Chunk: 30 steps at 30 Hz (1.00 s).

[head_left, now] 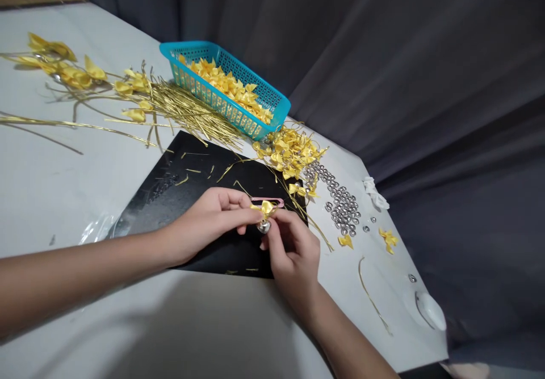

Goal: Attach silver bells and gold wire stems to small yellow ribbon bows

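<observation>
Over the black mat (pixel 145 220), both my hands are closed around one small piece. It is a yellow ribbon bow (pixel 267 207) with a shiny silver bead (pixel 264 227) below it. My left hand (pixel 208 217) pinches the bow from the left with thumb and forefinger. From the right, my right hand (pixel 296 245) grips the bow and bead between thumb and curled fingers. A pink loop-shaped item (pixel 275 201) shows just behind the bow; whether a finger touches it I cannot tell. Thin gold cord clippings lie on the mat.
A teal basket (pixel 279 119) of yellow bows stands at the back. Beside it lie a bundle of gold cords (pixel 196 112), a heap of corded bows (pixel 293 149) and many silver beads (pixel 344 209). A white rounded object (pixel 432 311) sits near the right table edge, by a dark curtain (pixel 426 84).
</observation>
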{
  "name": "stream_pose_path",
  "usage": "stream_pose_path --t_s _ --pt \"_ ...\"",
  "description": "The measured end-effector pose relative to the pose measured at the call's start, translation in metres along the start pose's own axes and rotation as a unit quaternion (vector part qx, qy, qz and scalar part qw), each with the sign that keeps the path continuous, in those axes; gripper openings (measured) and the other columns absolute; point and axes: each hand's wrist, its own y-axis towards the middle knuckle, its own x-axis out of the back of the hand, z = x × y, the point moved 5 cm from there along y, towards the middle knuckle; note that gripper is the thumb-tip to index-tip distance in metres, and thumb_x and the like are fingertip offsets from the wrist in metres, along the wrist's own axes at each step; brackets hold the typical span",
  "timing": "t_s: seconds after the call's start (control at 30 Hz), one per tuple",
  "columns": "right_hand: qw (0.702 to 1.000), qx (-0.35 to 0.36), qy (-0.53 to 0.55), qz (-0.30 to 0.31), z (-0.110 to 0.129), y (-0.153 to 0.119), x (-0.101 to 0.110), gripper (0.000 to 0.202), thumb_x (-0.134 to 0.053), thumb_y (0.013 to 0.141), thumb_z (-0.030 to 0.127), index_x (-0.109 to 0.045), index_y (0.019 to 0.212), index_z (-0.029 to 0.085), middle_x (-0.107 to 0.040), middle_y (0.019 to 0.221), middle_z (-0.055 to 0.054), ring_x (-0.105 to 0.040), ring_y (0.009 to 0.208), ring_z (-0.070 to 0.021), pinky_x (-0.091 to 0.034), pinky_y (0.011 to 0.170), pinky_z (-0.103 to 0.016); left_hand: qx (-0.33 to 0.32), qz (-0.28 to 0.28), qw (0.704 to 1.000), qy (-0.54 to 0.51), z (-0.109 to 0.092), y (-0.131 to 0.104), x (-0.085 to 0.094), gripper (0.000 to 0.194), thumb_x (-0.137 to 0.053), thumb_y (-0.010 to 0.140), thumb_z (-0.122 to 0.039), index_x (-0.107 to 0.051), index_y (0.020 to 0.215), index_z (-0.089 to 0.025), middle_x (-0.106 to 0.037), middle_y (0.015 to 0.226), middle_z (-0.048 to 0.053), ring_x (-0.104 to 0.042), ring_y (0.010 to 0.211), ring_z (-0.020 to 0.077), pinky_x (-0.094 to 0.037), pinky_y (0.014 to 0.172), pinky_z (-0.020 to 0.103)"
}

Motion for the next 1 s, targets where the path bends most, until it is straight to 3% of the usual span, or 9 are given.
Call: stream_pose_path --t_s 0.33,0.8,0.9,1.0 --pt "1.000 -0.013 -0.003 0.003 0.002 0.001 -0.001 0.016 -0.050 0.084 0.012 -0.063 0.089 0.019 -0.064 0.075 -0.001 -0.058 0.057 -0.0101 -0.048 0.050 -0.022 -0.010 -0.006 0.999 0.030 0.001 0.003 0.003 0.029 -0.063 0.073 -0.025 -0.051 0.048 -0.016 -0.049 0.047 -0.007 -0.040 0.051 0.0066 -0.028 0.053 0.022" --pt "0.998 -0.010 -0.062 -0.015 0.011 0.000 0.003 0.011 -0.049 0.082 0.009 -0.056 0.081 0.017 -0.051 0.060 0.004 -0.040 0.043 -0.0057 -0.034 0.039 -0.018 -0.008 -0.003 1.000 0.007 0.000 0.002 0.002 0.027 -0.063 0.073 -0.024 -0.052 0.049 -0.016 -0.047 0.047 -0.007 -0.039 0.054 0.0082 -0.030 0.059 0.023" --pt "0.991 0.051 -0.120 -0.036 0.020 0.001 0.007 0.013 -0.051 0.081 0.007 -0.058 0.084 0.018 -0.052 0.059 0.005 -0.042 0.045 -0.0060 -0.036 0.042 -0.018 0.012 0.027 0.999 -0.035 0.001 0.002 -0.001 0.029 -0.065 0.071 -0.024 -0.050 0.047 -0.016 -0.050 0.051 -0.005 -0.041 0.057 0.0088 -0.031 0.060 0.022" --pt "0.976 0.110 -0.172 -0.070 0.035 -0.002 0.013 0.017 -0.052 0.078 0.004 -0.058 0.085 0.018 -0.057 0.062 0.003 -0.046 0.047 -0.0072 -0.039 0.045 -0.019 0.049 0.108 0.987 -0.109 0.002 0.000 -0.010 0.031 -0.064 0.070 -0.022 -0.048 0.045 -0.016 -0.050 0.055 -0.003 -0.041 0.059 0.0095 -0.033 0.061 0.021"
